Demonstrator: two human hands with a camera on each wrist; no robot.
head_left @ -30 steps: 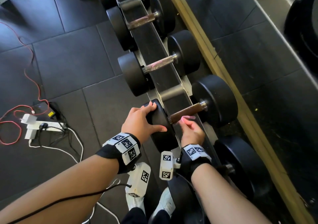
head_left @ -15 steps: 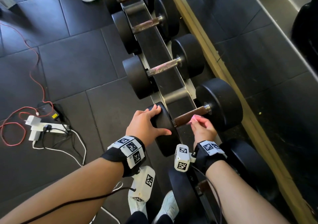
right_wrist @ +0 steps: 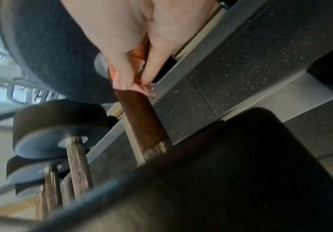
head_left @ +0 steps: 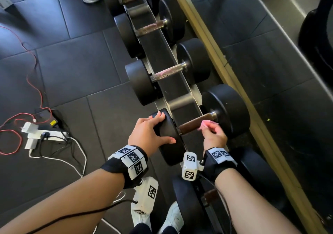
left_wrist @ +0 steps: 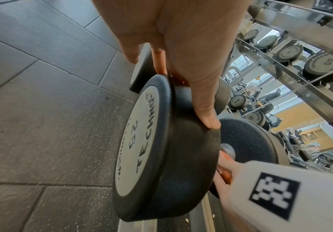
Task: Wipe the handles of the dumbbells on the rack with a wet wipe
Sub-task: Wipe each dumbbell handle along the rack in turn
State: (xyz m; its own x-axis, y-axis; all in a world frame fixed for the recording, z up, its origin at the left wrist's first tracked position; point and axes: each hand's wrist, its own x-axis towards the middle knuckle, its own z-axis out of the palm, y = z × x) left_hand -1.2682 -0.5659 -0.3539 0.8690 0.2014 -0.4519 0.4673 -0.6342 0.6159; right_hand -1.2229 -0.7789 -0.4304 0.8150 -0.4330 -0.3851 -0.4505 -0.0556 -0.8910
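Note:
A black dumbbell with a brown handle (head_left: 194,124) lies across the rack (head_left: 173,86) in front of me. My left hand (head_left: 162,128) grips its near head (head_left: 169,143), thumb on the inner face, fingers over the rim; the left wrist view shows that head (left_wrist: 141,141) marked 25. My right hand (head_left: 209,125) pinches a pink wet wipe (head_left: 205,123) against the handle close to the far head (head_left: 227,111). In the right wrist view the fingers (right_wrist: 122,69) hold the wipe (right_wrist: 138,62) round the brown handle (right_wrist: 141,116).
More dumbbells (head_left: 167,72) sit further along the rack, and another lies nearer, by my right forearm. A wood-framed mirror (head_left: 225,68) runs along the right. A power strip (head_left: 45,134) with red and white cables lies on the floor at left. My shoes (head_left: 171,219) are below.
My right hand has slid the wipe along the brown handle toward the far head. The left hand has kept its grip on the near head.

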